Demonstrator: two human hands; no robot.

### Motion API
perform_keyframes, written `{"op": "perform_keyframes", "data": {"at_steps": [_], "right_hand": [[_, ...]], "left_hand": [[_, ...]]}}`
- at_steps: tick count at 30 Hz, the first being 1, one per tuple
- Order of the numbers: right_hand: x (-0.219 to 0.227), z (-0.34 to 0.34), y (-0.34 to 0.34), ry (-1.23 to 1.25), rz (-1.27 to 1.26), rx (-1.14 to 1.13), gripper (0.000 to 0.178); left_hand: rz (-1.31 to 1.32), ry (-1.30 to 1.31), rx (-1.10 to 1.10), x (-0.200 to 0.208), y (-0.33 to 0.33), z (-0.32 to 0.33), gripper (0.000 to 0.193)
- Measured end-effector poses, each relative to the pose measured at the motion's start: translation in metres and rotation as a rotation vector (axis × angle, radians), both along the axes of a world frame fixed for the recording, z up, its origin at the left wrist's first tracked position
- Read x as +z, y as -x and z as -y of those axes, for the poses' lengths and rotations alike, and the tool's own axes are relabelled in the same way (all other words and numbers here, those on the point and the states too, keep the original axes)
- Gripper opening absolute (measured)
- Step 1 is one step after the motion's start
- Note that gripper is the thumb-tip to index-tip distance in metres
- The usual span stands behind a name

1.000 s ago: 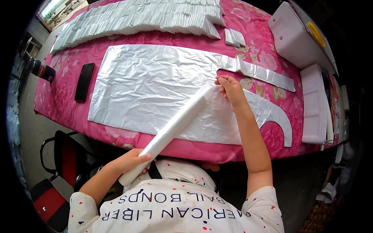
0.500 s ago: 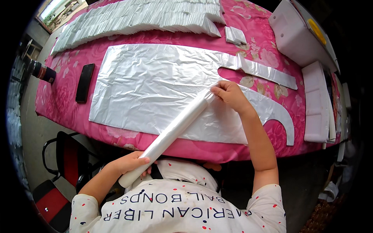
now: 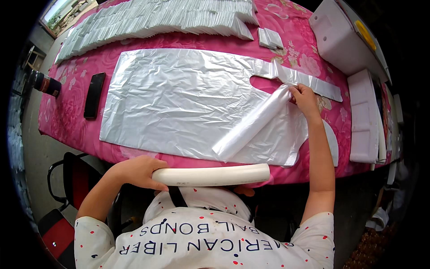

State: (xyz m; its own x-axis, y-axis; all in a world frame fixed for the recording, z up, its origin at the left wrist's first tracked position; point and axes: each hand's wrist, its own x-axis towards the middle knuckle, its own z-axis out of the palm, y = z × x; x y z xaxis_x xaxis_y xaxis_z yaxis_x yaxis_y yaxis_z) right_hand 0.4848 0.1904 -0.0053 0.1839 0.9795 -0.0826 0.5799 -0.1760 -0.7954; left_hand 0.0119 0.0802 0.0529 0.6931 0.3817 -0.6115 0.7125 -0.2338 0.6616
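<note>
A white plastic pipe (image 3: 219,175) lies level across the front of the table edge, just above my lap. My left hand (image 3: 142,172) is closed around its left end. Over the stack of flat, silvery-white plastic vest bags (image 3: 174,98), my right hand (image 3: 304,96) pinches the upper end of a rolled-up plastic bag (image 3: 253,123). This roll slants down to the left, its lower end free, apart from the pipe. The stack's handle straps (image 3: 320,85) point right, with one partly behind my right hand and wrist.
Rows of folded white packets (image 3: 156,20) line the far side, with a small packet pile (image 3: 270,38) beside them. A black phone (image 3: 94,95) and dark jar (image 3: 46,84) are left. White foam boxes (image 3: 338,38) stand right. Chairs (image 3: 76,184) are lower left.
The pipe has come out of the rolled bag and swung level in my left hand. My right hand has carried the roll right and slightly away from me.
</note>
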Motion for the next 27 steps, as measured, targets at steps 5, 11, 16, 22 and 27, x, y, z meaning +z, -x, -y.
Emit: {"op": "perform_keyframes", "data": {"at_steps": [5,11,16,22,27], "right_hand": [[0.012,-0.012,0.073,0.012,0.010,0.238,0.020],[0.008,-0.029,0.107,0.037,0.012,0.310,0.021],[-0.007,-0.037,0.098,0.117,-0.109,0.264,0.021],[0.023,0.004,0.130,-0.326,0.030,0.141,0.032],[0.035,0.099,0.170,-0.335,0.202,0.618,0.039]], "left_hand": [[0.147,-0.652,-0.032,-0.003,-0.060,-0.036,0.045],[0.540,-0.934,-0.222,-0.042,-0.077,-0.024,0.055],[0.381,-0.834,-0.379,-0.062,-0.076,0.002,0.074],[0.290,-0.840,-0.286,-0.072,-0.080,0.029,0.083],[0.255,-0.858,-0.186,-0.073,-0.092,0.043,0.082]]}}
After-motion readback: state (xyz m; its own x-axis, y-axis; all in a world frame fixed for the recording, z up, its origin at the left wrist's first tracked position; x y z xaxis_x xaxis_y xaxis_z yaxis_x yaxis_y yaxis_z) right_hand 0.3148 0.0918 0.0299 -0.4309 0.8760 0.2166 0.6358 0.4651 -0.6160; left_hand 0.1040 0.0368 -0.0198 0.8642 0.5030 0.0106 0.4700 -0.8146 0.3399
